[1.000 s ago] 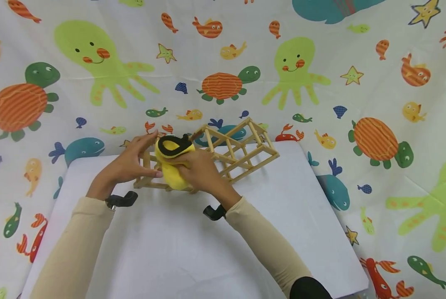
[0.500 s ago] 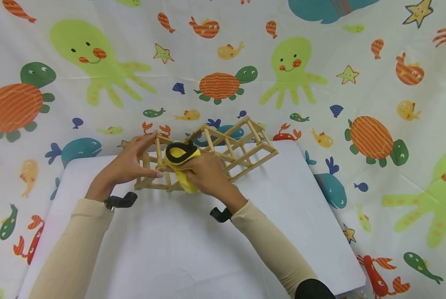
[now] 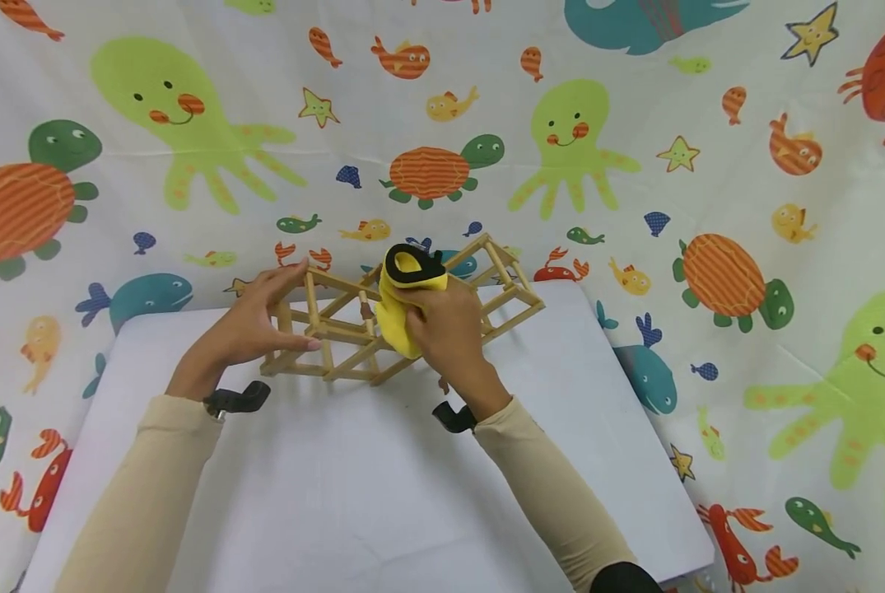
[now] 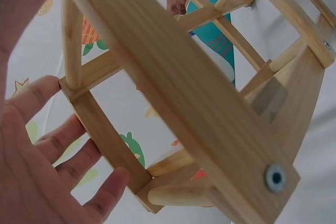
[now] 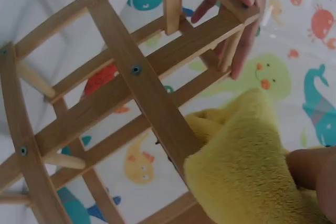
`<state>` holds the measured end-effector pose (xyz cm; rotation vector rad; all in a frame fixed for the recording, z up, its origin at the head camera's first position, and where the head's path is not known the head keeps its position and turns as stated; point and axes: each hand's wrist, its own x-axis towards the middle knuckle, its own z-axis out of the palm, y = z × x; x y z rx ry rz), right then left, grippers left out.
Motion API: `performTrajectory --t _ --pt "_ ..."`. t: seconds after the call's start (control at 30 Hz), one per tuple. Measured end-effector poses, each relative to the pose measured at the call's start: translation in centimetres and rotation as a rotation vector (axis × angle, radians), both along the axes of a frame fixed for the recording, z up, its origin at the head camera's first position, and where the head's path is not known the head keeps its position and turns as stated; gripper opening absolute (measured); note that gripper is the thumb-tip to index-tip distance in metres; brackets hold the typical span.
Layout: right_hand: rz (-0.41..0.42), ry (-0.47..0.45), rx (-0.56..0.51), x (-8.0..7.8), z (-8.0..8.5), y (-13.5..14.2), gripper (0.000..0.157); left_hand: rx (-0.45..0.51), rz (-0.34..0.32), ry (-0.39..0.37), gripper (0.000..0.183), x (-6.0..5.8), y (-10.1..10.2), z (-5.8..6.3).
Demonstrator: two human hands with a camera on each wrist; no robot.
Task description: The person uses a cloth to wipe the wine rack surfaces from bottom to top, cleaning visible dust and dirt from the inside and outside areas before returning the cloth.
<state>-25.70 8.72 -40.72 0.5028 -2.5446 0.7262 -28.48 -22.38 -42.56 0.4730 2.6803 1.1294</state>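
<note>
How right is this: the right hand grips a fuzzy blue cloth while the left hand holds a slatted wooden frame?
The colour is wrong: the right wrist view shows the fuzzy cloth is yellow, not blue. The right hand grips it, while the left hand holds the slatted wooden frame.

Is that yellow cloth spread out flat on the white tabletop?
No, the head view shows the yellow cloth bunched up in the person's right grip, at the wooden rack.
</note>
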Motion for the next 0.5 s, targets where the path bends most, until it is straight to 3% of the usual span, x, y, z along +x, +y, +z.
performTrajectory --t 0.17,0.3,0.4,0.5 --pt "0.005 -0.041 0.093 0.4 0.1 -0.6 0.028 0.02 0.0 0.003 0.126 0.0 0.1 0.0" --pt "0.115 -0.179 0.116 0.7 -0.5 -1.4 0.031 0.031 0.003 0.007 0.125 0.1 0.2 -0.1" --pt "0.179 -0.274 0.039 0.9 -0.8 -1.7 0.032 0.027 -0.009 0.008 0.125 0.0 0.4 -0.2" --pt "0.122 -0.187 -0.078 0.9 -0.9 -1.9 0.03 0.013 -0.032 0.021 0.126 -0.1 0.5 -0.3"
